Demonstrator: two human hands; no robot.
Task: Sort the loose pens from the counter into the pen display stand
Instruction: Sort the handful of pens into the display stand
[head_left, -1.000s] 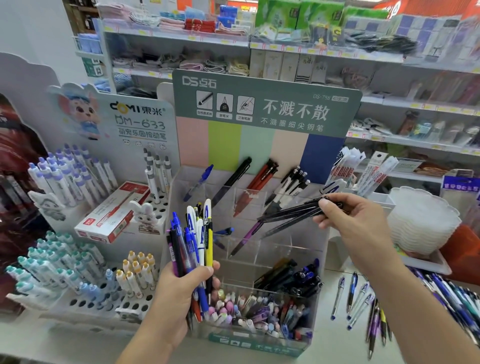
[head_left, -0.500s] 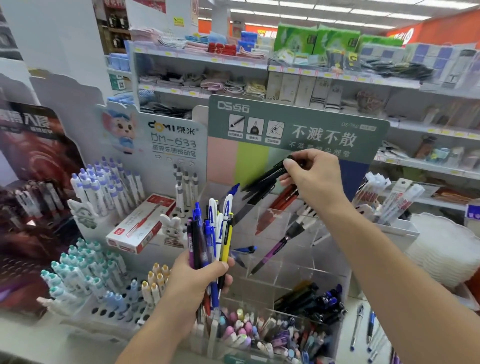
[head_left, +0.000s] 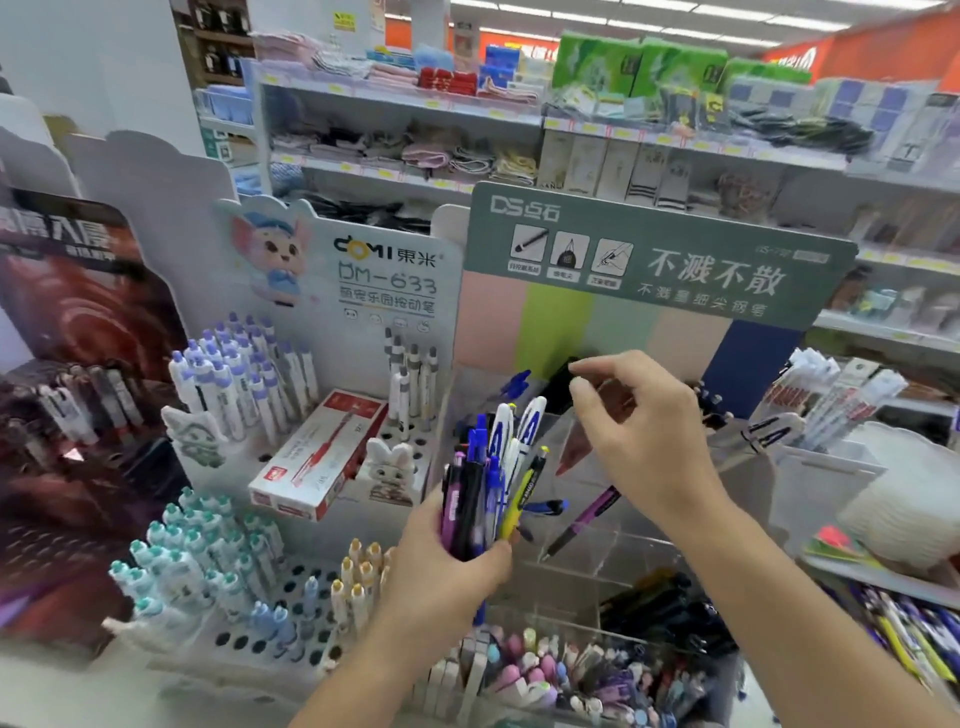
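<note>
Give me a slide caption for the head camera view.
Left hand grips a pen bundle; right hand reaches into the clear stand.

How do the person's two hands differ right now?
The left hand grips a fanned bundle of pens, low and near the camera. The right hand reaches higher, to the clear display stand's back row, fingers loosely bent at black pens there. Whether it still pinches one is unclear. Both are bare.

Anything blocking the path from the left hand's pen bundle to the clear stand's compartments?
Only the right hand, reaching over the back compartments of the clear stand just right of the pen bundle held in the left hand. Nothing visible blocks the nearer ones.
</note>
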